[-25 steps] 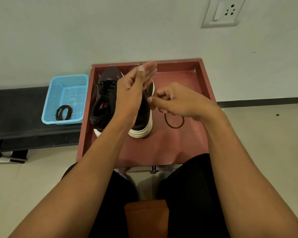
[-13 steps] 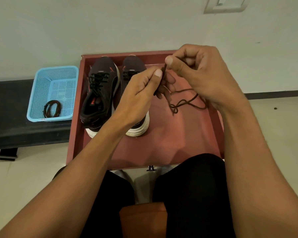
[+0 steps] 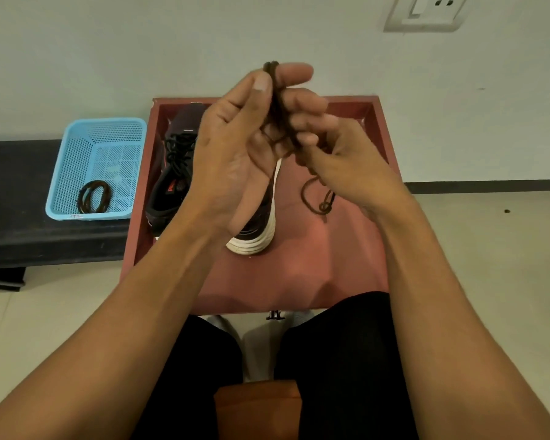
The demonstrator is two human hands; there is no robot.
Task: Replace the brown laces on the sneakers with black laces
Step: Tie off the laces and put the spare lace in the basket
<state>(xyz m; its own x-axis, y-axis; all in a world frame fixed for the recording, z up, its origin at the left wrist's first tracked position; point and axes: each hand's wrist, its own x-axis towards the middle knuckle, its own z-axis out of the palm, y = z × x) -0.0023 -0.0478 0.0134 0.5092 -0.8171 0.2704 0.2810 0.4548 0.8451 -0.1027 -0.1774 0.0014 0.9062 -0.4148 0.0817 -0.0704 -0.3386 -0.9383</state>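
Two dark sneakers stand in a red tray (image 3: 356, 268). The left sneaker (image 3: 172, 179) wears black laces; the right sneaker (image 3: 254, 236) is mostly hidden behind my left hand. My left hand (image 3: 235, 147) is raised above the tray, and a brown lace (image 3: 277, 100) is wound round its fingers, pinned by the thumb. My right hand (image 3: 340, 157) pinches the same lace just beside it. The lace's loose end (image 3: 318, 198) hangs down in a loop over the tray.
A light blue basket (image 3: 102, 154) sits on a black bench (image 3: 16, 198) to the left and holds a coiled brown lace (image 3: 94, 196). The white wall with a socket (image 3: 426, 11) is behind. My knees are below the tray.
My left hand has risen and turned upright with more brown lace wound on it. My right hand has dropped from above to beside it, and the hanging loop is shorter.
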